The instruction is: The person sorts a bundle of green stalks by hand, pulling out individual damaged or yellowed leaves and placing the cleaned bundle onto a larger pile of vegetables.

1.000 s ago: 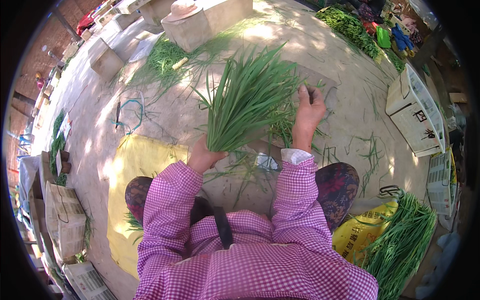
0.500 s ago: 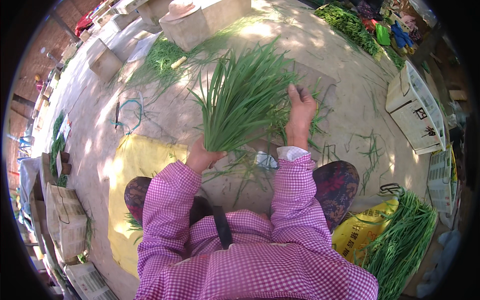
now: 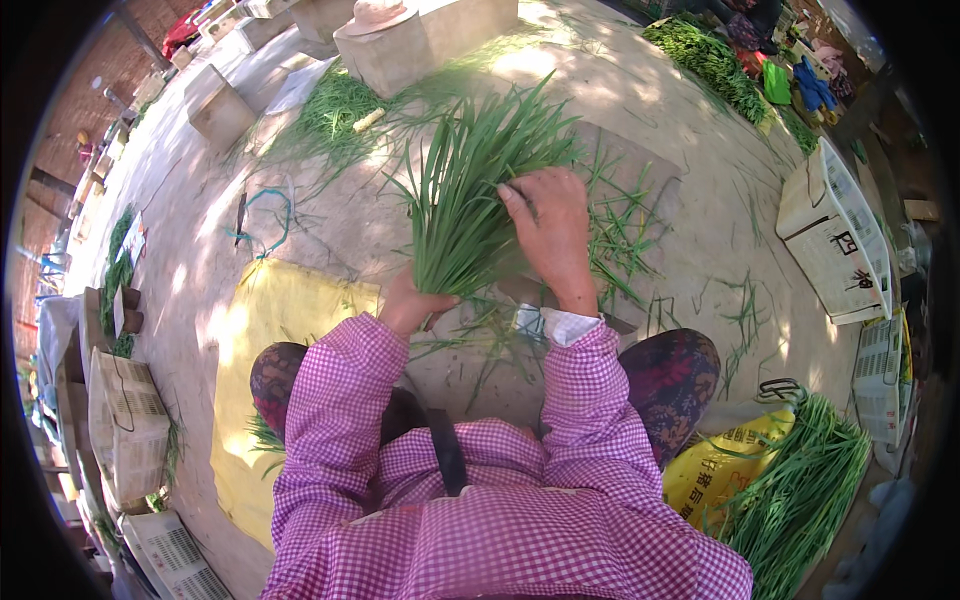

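Observation:
My left hand (image 3: 408, 304) is wrapped round the gathered base of a bunch of long green chives (image 3: 460, 215), whose leaves fan out upward and away from me. At the bunch's right side, my right hand (image 3: 556, 222) has its fingers curled and its thumb against the leaves, closed on some of them; the fingertips are partly hidden. Loose cut chives (image 3: 622, 235) lie scattered on a grey-brown mat (image 3: 655, 180) beyond my right wrist. A small whitish crumpled piece (image 3: 528, 320) is on the ground beside my right cuff.
A yellow sack (image 3: 290, 325) lies at left. More chives (image 3: 800, 490) rest on a yellow printed bag (image 3: 725, 465) at lower right. Plastic crates (image 3: 835, 235) stand at right, another crate (image 3: 130, 425) at left. Concrete blocks (image 3: 385, 55) and a heap of greens (image 3: 340, 110) are at the far side.
My right hand has moved left from beyond the bunch to its leaves, uncovering loose chives on the mat. My left hand keeps its hold on the base.

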